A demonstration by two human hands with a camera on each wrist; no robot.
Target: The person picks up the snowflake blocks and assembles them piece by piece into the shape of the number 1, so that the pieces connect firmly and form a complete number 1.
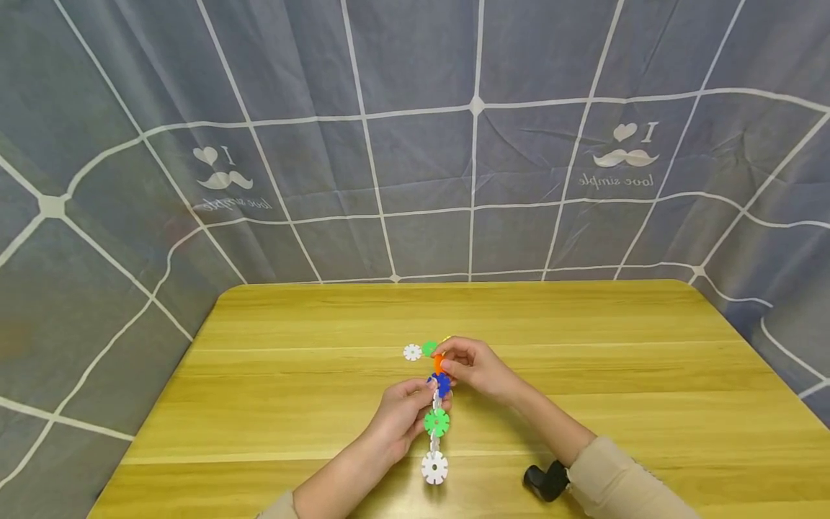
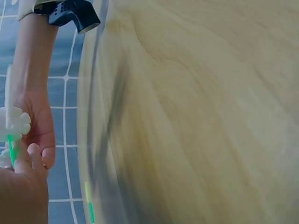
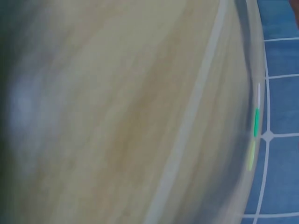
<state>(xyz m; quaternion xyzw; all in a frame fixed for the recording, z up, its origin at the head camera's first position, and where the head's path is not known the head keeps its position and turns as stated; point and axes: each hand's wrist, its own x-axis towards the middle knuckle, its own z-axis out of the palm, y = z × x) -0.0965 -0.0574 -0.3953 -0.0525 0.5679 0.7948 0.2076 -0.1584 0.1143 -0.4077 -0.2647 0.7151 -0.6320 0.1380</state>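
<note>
My left hand (image 1: 400, 416) holds a chain of notched plastic snowflake discs near its upper end, by a blue disc (image 1: 444, 385). Below the fingers the chain runs down through a green disc (image 1: 436, 423) to a white disc (image 1: 434, 468) at the bottom, with white discs set edge-on between. Thumb and fingers of my right hand (image 1: 480, 371) pinch an orange disc (image 1: 439, 362) right at the blue disc's upper edge. In the left wrist view, a white disc (image 2: 18, 123) of the chain overlaps the right hand (image 2: 41, 122). The right wrist view misses both hands' work.
Beyond the hands, a white disc (image 1: 412, 352), a green disc (image 1: 429, 349) and a partly hidden yellow disc (image 1: 447, 338) lie in a row on the wooden table (image 1: 292, 404). A black camera (image 1: 546, 481) sits at the right wrist. A grey checked curtain (image 1: 421, 166) hangs behind.
</note>
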